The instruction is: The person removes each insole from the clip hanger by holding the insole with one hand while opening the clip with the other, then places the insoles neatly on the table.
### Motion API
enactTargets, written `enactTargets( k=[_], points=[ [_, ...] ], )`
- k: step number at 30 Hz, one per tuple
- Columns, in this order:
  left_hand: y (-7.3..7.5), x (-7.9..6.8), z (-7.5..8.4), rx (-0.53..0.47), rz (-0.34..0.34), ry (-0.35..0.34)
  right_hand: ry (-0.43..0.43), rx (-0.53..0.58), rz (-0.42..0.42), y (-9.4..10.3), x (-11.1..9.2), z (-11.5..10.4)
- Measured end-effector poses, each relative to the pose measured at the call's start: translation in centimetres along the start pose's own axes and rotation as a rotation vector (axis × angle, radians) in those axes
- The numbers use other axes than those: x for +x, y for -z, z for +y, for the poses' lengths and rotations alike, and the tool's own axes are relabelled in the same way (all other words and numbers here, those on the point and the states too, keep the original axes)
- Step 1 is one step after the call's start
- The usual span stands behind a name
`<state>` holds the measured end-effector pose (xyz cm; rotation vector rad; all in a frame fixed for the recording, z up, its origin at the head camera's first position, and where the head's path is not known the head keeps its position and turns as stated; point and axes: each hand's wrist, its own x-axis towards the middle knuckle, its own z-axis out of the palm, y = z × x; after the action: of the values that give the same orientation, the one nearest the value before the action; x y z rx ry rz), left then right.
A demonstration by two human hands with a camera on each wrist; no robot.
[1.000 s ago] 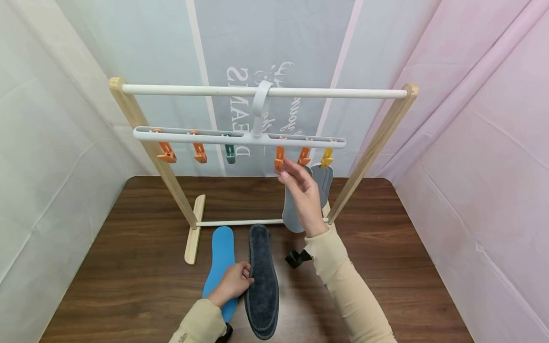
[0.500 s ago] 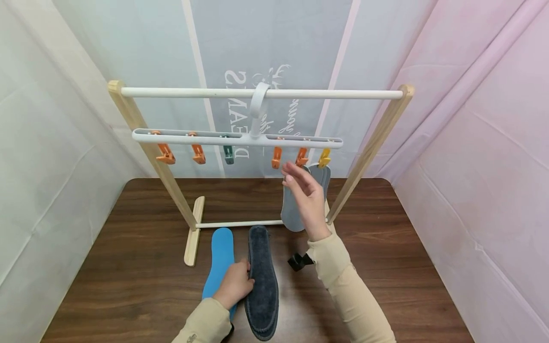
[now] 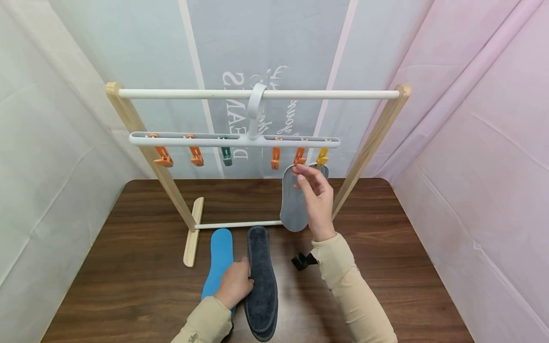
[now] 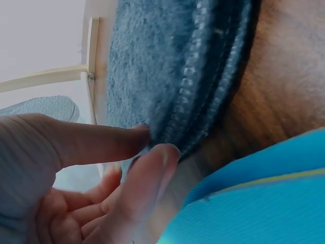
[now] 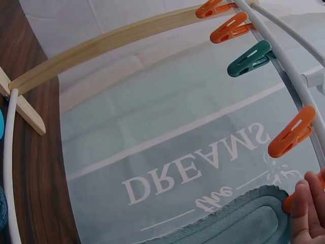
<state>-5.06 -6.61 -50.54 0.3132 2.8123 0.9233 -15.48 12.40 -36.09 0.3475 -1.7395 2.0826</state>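
Note:
My left hand pinches the left edge of a dark grey fuzzy insole lying on the table, stacked on another. Under that hand lies a blue insole. My right hand is raised at the top of a hanging light grey insole, its fingertips at the orange clip that holds it. In the right wrist view, the fingers partly cover this clip, and there is a gap between thumb and forefinger in the head view. Behind it, a second grey insole hangs from a yellow clip.
A white clip hanger hangs from the top rod of a wooden rack. Its other clips, orange and a green clip, hold nothing. A dark wood table lies below, with curtains around it.
My right hand has let go of the orange clip right of the hook and moved right to the neighbouring orange clip. My left hand stays at the dark insole's edge.

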Motion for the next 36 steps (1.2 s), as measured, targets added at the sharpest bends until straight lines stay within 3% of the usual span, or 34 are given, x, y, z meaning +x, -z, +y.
enactTargets(
  k=[5,16,26,36],
  points=[
    [0.1,0.2,0.2,0.029,-0.015,-0.062,0.023,0.0,0.061,0.2,0.2,-0.2],
    [1.0,1.8,0.7,0.046,-0.131,-0.075,0.04,-0.019,0.127,0.5,0.4,-0.3],
    [1.9,5.5,2.0,-0.084,0.009,-0.086,0.03,-0.049,0.134,0.6,0.6,-0.3],
    [2.1,8.2,3.0,-0.25,0.043,-0.07,0.037,-0.067,0.117,0.6,0.5,-0.4]
  ],
)
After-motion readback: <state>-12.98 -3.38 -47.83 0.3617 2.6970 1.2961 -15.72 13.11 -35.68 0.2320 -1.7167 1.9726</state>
